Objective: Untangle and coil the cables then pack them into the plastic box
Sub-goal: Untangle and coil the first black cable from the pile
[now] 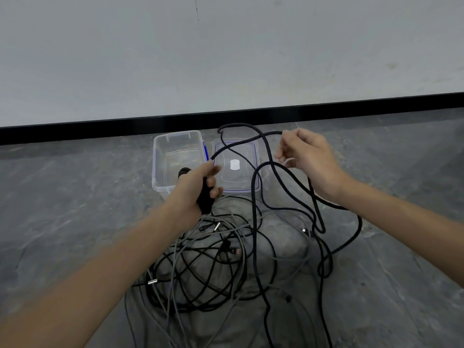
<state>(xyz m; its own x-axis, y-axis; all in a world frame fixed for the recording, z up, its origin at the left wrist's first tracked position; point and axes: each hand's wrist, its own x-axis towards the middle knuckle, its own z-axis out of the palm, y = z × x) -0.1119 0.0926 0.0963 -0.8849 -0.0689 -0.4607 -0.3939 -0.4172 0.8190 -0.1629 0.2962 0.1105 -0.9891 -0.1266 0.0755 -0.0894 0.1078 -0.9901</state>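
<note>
In the head view, a thick black cable (pixel 254 197) is gripped at a black wad by the curled left hand (pixel 200 183) and pinched farther along by the right hand (pixel 305 156). The plastic box (pixel 157 156), far on the floor beside its lid (pixel 226 182), is seen empty. The near tangle (pixel 200 270) is unsorted, so little is judged done.

a thick black cable (pixel 254 197) hangs in loose loops, its bunched end gripped in the left hand (pixel 198 187), another stretch pinched by the right hand (pixel 308 156). at 6 o'clock, thin black and grey cables (pixel 200 267) lie tangled on the floor (pixel 75 197). at 12 o'clock, the clear plastic box (pixel 157 167) stands open, its lid (pixel 238 179) flat at its 3 o'clock.
</note>
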